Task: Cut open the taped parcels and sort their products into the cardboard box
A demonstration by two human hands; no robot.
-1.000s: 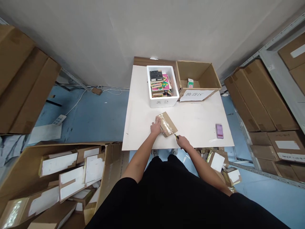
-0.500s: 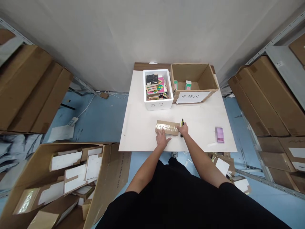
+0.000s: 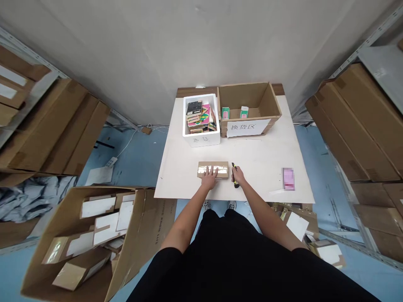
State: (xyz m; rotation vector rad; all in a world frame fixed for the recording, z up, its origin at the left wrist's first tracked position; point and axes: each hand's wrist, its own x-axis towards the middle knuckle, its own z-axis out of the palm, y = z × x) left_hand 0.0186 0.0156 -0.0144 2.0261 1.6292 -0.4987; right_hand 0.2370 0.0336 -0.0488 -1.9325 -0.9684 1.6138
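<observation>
A small brown cardboard parcel point(image 3: 220, 170) wrapped in clear tape lies flat on the white table point(image 3: 261, 159), near its front edge. My left hand point(image 3: 209, 178) rests on the parcel with fingers spread flat. My right hand point(image 3: 238, 176) is closed round a black and yellow utility knife point(image 3: 233, 170), just right of the parcel's end.
A white foam bin point(image 3: 201, 138) of small packs and an open cardboard box point(image 3: 248, 107) with a paper label stand at the table's back. A pink item point(image 3: 288, 178) lies at the right. Large cartons sit on the floor and shelves on both sides.
The parcel was turned from a slant to lie square across the table. My right hand came up from the table's edge with the knife to the parcel's right end.
</observation>
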